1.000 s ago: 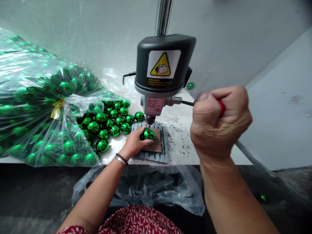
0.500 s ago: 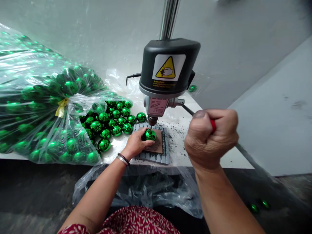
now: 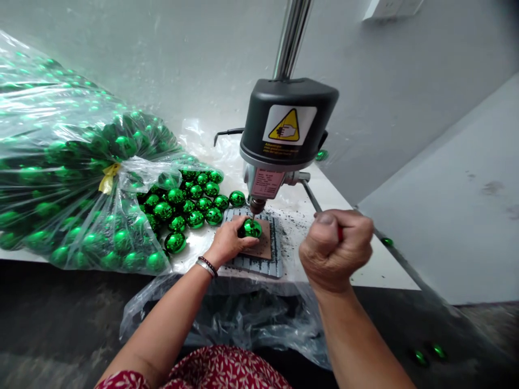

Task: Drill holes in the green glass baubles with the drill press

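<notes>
In left grip (image 3: 228,242): ball (image 3: 253,229) (glossy green)

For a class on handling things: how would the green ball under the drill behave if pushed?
The green ball would probably roll: it is round and sits on a flat board, with the left hand steadying it. Its mirror-like gloss suggests a smooth, perhaps slippery skin.

A white fixture (image 3: 392,7) projects from the grey wall (image 3: 194,48), upper right, above a smudged pale surface (image 3: 458,210) and dark floor (image 3: 52,329)
</notes>
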Tool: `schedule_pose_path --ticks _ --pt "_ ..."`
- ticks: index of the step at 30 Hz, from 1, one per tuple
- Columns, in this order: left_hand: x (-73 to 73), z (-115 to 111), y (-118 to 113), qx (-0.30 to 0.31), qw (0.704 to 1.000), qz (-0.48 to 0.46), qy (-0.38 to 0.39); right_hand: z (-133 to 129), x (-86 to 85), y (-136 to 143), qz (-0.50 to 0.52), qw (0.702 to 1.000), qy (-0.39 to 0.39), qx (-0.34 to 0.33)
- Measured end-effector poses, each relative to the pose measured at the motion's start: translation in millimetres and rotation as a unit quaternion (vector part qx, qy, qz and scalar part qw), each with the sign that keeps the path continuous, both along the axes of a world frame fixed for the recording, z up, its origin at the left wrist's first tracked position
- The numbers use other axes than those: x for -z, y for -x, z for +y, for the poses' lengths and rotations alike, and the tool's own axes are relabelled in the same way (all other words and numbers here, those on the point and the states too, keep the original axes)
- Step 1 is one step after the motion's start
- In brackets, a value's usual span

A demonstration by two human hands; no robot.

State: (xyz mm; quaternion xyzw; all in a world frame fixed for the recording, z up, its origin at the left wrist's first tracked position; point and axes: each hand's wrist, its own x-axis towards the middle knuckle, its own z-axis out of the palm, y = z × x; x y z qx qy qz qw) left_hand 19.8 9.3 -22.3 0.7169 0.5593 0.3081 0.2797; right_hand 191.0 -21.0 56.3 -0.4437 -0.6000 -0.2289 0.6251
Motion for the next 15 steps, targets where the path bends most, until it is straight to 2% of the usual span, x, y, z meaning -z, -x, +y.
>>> schedule_pose_path --ticks 2,4,6,8,11,15 --pt "-0.3 0 0 -0.003 1.0 -0.005 0.004 7 -18.1 0 0.009 1.0 -0.012 0.009" --pt "-2.5 -2 0 -0.004 1.0 -0.017 0.008 19 -45.9 -1 0.017 1.0 -0.014 0.014" --pt "-6.5 -7 1 0.01 0.999 -0.045 0.011 33 -74.8 -1 0.055 0.998 0.036 -0.014" --pt "-12.2 -16 6 0.021 0.997 -0.072 0.009 43 -95.6 -1 0.071 0.992 0.1 -0.021" --pt "-22.2 -36 21 0.046 0.997 -0.055 0.015 48 -105.5 -1 0.08 0.988 0.129 -0.012" --pt "-33.6 -68 50 0.188 0.978 0.013 0.094 46 -100.6 0 0.087 0.988 0.123 -0.022"
